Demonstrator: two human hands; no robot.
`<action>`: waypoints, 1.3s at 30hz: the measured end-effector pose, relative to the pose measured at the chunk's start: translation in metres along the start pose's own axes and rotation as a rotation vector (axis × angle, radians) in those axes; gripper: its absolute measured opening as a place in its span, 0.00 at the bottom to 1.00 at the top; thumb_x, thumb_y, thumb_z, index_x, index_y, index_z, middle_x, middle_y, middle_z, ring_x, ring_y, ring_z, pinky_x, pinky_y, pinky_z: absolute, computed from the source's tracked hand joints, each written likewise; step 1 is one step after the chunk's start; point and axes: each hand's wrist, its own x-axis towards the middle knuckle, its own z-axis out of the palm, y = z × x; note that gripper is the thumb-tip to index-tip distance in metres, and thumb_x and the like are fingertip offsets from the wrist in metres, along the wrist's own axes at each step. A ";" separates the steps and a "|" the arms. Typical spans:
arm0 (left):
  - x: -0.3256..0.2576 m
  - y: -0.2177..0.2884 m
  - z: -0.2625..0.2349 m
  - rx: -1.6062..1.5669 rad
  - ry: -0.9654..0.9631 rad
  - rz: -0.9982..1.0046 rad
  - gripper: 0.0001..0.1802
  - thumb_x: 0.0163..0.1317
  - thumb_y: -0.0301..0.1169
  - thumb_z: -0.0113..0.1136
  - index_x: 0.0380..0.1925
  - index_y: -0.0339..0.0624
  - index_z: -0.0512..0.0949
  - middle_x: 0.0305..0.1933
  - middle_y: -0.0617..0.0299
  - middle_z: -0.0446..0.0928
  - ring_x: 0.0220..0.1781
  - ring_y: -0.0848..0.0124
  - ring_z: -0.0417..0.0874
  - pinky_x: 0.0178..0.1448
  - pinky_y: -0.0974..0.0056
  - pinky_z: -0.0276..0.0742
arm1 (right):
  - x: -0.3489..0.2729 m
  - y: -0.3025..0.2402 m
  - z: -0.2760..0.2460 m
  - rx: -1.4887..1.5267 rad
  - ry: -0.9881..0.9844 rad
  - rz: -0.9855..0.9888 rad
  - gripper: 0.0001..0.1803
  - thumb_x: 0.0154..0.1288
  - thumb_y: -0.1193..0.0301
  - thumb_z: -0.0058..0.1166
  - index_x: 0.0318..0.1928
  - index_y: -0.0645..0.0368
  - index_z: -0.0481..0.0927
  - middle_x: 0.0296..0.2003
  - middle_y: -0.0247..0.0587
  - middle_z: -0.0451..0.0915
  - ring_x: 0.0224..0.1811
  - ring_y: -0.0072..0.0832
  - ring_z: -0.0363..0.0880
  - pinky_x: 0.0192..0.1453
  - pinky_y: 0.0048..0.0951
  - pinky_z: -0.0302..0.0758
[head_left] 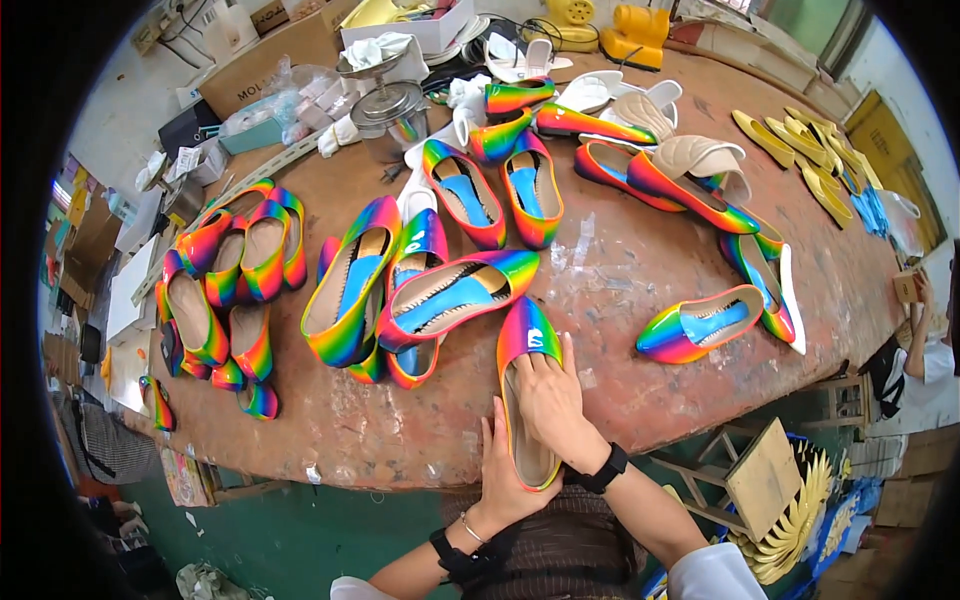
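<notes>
A rainbow-coloured pointed flat shoe lies at the table's front edge, toe pointing away from me. My left hand is wrapped round its heel and left side. Inside its opening are the fingers of my right hand, reaching toward the toe; their tips are hidden under the upper, and the thumb lies along the outer right side. Just beyond, another rainbow flat with a blue insole patch rests across other shoes. To the right, a single rainbow flat stands apart on the tabletop.
Several finished-looking rainbow flats cluster at the left of the brown table. Yellow flats lie at the far right. A metal pot and yellow machine stand at the back. A wooden stool is below right; another person's arm shows at the right.
</notes>
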 end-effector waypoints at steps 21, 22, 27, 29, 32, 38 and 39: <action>-0.005 -0.014 0.004 0.007 0.035 0.058 0.73 0.42 0.31 0.77 0.75 0.34 0.28 0.80 0.36 0.42 0.80 0.46 0.54 0.79 0.48 0.52 | 0.017 -0.006 0.000 -0.226 -0.212 -0.072 0.26 0.64 0.66 0.50 0.59 0.68 0.72 0.52 0.51 0.79 0.63 0.38 0.75 0.80 0.53 0.44; -0.008 -0.015 0.002 -0.002 0.033 0.031 0.73 0.43 0.31 0.77 0.75 0.34 0.27 0.80 0.37 0.41 0.80 0.47 0.53 0.80 0.48 0.51 | 0.012 -0.009 0.008 -0.245 -0.063 -0.095 0.26 0.65 0.66 0.49 0.60 0.68 0.72 0.51 0.52 0.79 0.63 0.40 0.74 0.80 0.53 0.44; -0.006 -0.016 0.006 -0.001 -0.001 0.051 0.75 0.42 0.35 0.78 0.73 0.31 0.25 0.80 0.37 0.42 0.80 0.49 0.53 0.81 0.50 0.47 | 0.007 -0.011 0.028 -0.341 0.262 -0.117 0.23 0.65 0.66 0.46 0.55 0.67 0.78 0.47 0.50 0.80 0.57 0.42 0.77 0.81 0.55 0.41; -0.009 -0.016 0.008 -0.069 0.046 0.077 0.68 0.46 0.34 0.76 0.74 0.31 0.33 0.79 0.38 0.45 0.80 0.49 0.54 0.80 0.50 0.48 | 0.030 -0.010 0.005 -0.314 -0.211 -0.068 0.19 0.67 0.67 0.45 0.51 0.65 0.81 0.43 0.46 0.83 0.53 0.37 0.80 0.81 0.61 0.33; 0.002 0.009 0.006 -0.066 0.174 0.051 0.50 0.52 0.30 0.71 0.71 0.29 0.52 0.73 0.39 0.60 0.74 0.50 0.63 0.75 0.52 0.59 | 0.030 -0.006 0.016 -0.284 -0.056 -0.127 0.15 0.65 0.69 0.46 0.43 0.63 0.83 0.34 0.44 0.83 0.45 0.38 0.83 0.80 0.66 0.34; 0.031 -0.004 -0.033 -0.079 -0.263 0.037 0.44 0.51 0.30 0.72 0.69 0.34 0.65 0.69 0.39 0.68 0.69 0.49 0.72 0.68 0.58 0.72 | 0.006 0.049 -0.048 0.167 -0.462 -0.432 0.15 0.61 0.73 0.52 0.46 0.65 0.83 0.42 0.45 0.86 0.47 0.40 0.84 0.75 0.57 0.57; 0.045 0.000 -0.049 -0.040 -0.240 0.045 0.44 0.51 0.30 0.72 0.69 0.34 0.65 0.69 0.39 0.67 0.69 0.49 0.72 0.68 0.58 0.71 | -0.005 0.060 -0.073 0.605 -0.343 -0.353 0.15 0.61 0.75 0.52 0.48 0.63 0.84 0.44 0.45 0.86 0.49 0.40 0.84 0.71 0.49 0.64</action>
